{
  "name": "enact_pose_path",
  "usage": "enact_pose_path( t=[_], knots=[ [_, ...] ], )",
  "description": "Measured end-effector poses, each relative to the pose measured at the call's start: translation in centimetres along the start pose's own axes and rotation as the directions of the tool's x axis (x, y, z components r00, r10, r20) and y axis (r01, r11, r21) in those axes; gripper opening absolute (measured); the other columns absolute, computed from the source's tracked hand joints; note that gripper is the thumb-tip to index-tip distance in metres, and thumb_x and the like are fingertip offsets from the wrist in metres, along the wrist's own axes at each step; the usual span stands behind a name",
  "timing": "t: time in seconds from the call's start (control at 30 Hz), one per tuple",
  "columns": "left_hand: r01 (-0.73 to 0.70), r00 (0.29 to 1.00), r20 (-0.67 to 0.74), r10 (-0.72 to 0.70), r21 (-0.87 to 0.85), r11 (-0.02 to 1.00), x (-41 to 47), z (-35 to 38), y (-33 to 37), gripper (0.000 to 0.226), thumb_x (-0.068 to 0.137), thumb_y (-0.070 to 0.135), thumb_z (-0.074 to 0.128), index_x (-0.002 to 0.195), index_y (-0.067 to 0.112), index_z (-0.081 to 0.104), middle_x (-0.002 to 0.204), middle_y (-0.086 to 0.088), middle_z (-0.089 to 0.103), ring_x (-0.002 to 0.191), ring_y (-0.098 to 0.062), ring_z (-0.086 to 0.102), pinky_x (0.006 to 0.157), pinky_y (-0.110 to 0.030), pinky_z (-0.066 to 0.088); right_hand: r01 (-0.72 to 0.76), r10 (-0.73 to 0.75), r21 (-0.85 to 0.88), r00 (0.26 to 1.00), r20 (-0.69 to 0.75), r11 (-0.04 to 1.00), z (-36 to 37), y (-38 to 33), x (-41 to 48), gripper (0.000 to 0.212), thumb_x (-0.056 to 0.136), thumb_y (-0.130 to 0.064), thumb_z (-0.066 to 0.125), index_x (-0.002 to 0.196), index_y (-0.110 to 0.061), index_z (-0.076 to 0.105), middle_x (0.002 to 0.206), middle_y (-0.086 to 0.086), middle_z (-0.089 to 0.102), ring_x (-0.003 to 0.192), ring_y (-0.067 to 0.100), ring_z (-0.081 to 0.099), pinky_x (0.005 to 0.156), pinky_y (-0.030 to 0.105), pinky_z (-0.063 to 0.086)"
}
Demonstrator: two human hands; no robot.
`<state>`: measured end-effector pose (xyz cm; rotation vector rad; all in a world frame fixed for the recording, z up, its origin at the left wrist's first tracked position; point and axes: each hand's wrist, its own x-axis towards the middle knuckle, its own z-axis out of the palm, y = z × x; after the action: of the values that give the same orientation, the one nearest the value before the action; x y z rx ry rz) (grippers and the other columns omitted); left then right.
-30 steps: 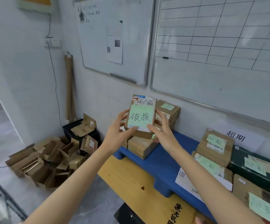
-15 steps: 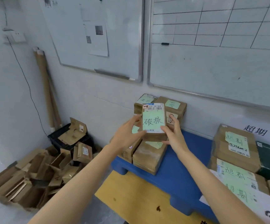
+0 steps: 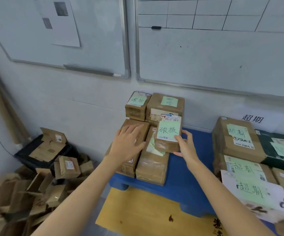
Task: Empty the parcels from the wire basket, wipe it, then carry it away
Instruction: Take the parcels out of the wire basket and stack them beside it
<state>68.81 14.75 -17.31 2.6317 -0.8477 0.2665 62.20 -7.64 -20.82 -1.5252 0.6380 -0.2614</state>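
Observation:
A small brown parcel (image 3: 167,135) with a green handwritten note on top rests on a longer brown parcel (image 3: 152,162), which stands on a blue pallet (image 3: 187,181). My right hand (image 3: 185,145) grips the small parcel's right side, fingers curled round its lower edge. My left hand (image 3: 128,142) lies flat with straight fingers on the neighbouring brown parcel (image 3: 129,160) to the left. Two more labelled parcels (image 3: 154,107) sit stacked behind. No wire basket is in view.
A second stack of parcels with green notes (image 3: 238,147) fills the pallet's right side. A black crate (image 3: 35,155) and a heap of flattened cardboard (image 3: 23,193) lie on the floor at left. A yellow board (image 3: 146,215) lies in front. Whiteboards (image 3: 214,48) hang above.
The small parcel came down from mid-air onto the stack. My left hand let go of it and moved left onto the neighbouring parcel. The view moved closer to the pallet.

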Motion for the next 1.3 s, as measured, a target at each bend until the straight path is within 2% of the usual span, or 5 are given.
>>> enact_pose_path(
  t=[0.23,0.4,0.67,0.9,1.3],
  knots=[
    [0.014,0.998,0.068,-0.010,-0.054,0.998,1.3,0.9,-2.9,0.060,0.094,0.045,0.053,0.149,0.027,0.038,0.147,0.006,0.047,0.134,-0.020,0.039,0.108,-0.037,0.029,-0.015,0.011,-0.112,0.999,-0.037,0.994,2.9,1.3,0.2,0.047,0.098,-0.026,0.058,0.139,-0.030,0.036,0.118,0.004,0.058,0.093,0.008,0.060,0.063,0.029,0.055],
    [0.015,0.997,0.078,-0.009,-0.081,0.997,2.2,1.1,-4.3,0.059,0.095,0.046,0.052,0.149,0.028,0.037,0.147,0.005,0.048,0.135,-0.020,0.039,0.109,-0.037,0.029,0.075,-0.103,-0.411,0.994,-0.044,0.908,2.7,2.2,0.0,0.052,0.094,-0.046,0.059,0.138,-0.042,0.033,0.120,-0.004,0.055,0.105,0.016,0.059,0.086,0.051,0.056],
    [-0.033,0.998,0.050,0.039,-0.116,0.993,4.0,0.8,-5.0,0.059,0.094,0.043,0.055,0.149,0.027,0.039,0.149,0.004,0.046,0.137,-0.020,0.035,0.109,-0.038,0.028,0.271,-0.224,-0.592,0.962,0.153,0.759,1.8,1.4,-0.3,0.071,0.084,-0.044,0.075,0.143,-0.035,0.037,0.143,-0.010,0.036,0.118,0.012,0.047,0.097,0.039,0.048],
    [-0.050,0.996,0.063,0.060,-0.141,0.989,5.4,0.4,-5.6,0.062,0.092,0.050,0.051,0.149,0.028,0.037,0.150,0.006,0.044,0.139,-0.020,0.032,0.111,-0.039,0.026,0.304,-0.244,-0.608,0.953,0.182,0.733,2.7,0.5,1.2,0.059,0.089,-0.030,0.072,0.141,-0.030,0.043,0.147,-0.002,0.039,0.118,0.006,0.042,0.089,0.023,0.040],
    [-0.074,0.995,0.049,0.083,-0.169,0.983,7.2,-0.3,-4.9,0.062,0.093,0.045,0.053,0.150,0.028,0.035,0.154,0.006,0.039,0.142,-0.017,0.028,0.113,-0.037,0.023,0.297,-0.200,-0.684,0.955,0.220,0.666,3.6,-1.0,3.3,0.058,0.091,-0.028,0.069,0.143,-0.028,0.043,0.149,0.000,0.038,0.129,0.017,0.043,0.103,0.040,0.045]
  ],
)
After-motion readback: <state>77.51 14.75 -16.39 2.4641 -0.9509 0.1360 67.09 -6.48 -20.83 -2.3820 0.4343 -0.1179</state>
